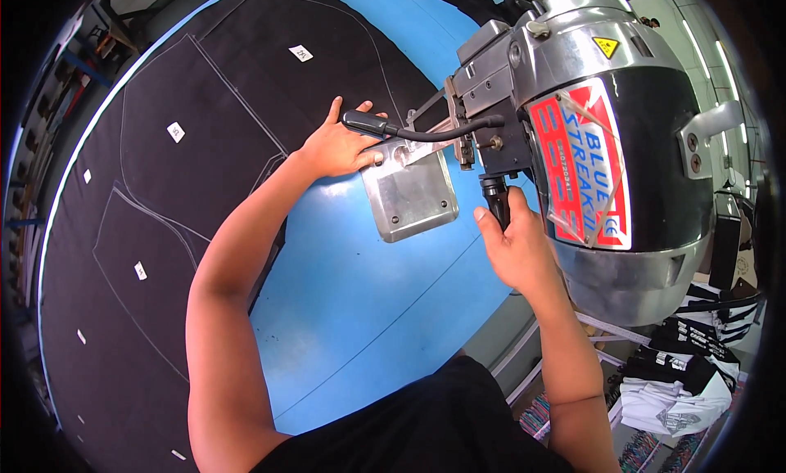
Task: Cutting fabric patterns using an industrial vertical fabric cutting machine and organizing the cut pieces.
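Black fabric with chalk outlines and small white labels covers the left and far part of the blue table. My left hand lies on its edge with fingers spread, right beside the metal base plate of the cutting machine. My right hand is wrapped round the black handle of the fabric cutting machine, a large silver and black motor body. Its flat metal base plate rests on the blue surface against the fabric. A black gooseneck lamp reaches over my left fingers and partly hides them.
The blue tabletop extends between my arms. Folded black and white garments lie on a rack at the lower right. Bundles of colourful strips sit beneath. Shelving with dark items stands beyond the table's left edge.
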The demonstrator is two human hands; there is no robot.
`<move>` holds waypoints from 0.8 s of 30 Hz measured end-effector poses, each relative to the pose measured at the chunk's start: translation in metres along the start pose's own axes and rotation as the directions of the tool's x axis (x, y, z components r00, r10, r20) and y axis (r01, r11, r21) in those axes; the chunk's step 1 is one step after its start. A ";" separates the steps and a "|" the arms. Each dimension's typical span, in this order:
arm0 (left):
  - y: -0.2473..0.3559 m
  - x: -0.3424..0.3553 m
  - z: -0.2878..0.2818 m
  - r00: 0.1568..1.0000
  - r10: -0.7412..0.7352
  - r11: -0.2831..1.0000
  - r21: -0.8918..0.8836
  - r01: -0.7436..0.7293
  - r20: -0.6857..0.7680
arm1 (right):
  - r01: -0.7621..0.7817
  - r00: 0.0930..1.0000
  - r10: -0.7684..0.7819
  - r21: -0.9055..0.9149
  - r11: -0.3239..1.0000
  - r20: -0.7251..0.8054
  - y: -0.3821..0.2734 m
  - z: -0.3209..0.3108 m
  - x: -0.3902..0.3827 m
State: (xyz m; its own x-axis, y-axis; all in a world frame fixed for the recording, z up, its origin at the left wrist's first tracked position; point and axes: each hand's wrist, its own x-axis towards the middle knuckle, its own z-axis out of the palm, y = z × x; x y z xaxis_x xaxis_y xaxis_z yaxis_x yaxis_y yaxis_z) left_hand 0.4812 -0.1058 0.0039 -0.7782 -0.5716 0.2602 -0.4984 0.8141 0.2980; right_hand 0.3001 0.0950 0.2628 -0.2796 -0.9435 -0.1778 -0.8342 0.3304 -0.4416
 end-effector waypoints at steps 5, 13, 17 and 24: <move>-0.002 -0.002 0.000 1.000 0.014 0.999 0.029 -0.013 -0.024 | 0.009 1.000 -0.010 0.038 0.999 0.015 0.000 0.003 -0.001; -0.001 -0.001 -0.006 1.000 0.009 0.995 0.095 -0.011 0.018 | 0.275 0.920 -0.296 -0.115 0.955 -0.256 0.011 0.017 0.004; -0.002 -0.002 -0.006 1.000 0.015 0.998 0.054 -0.015 -0.003 | 0.278 0.899 -0.299 -0.109 0.954 -0.321 0.012 0.023 0.009; -0.009 -0.002 -0.005 1.000 0.015 0.999 0.029 -0.014 -0.022 | 0.044 0.991 -0.060 -0.129 0.991 -0.119 0.008 0.015 0.015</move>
State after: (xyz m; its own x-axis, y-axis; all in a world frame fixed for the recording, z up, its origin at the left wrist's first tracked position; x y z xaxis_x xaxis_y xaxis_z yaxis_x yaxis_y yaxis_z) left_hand 0.4892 -0.1122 0.0054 -0.7770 -0.5614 0.2848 -0.4981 0.8249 0.2671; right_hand 0.2959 0.0838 0.2431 -0.2838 -0.9578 -0.0453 -0.9000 0.2824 -0.3322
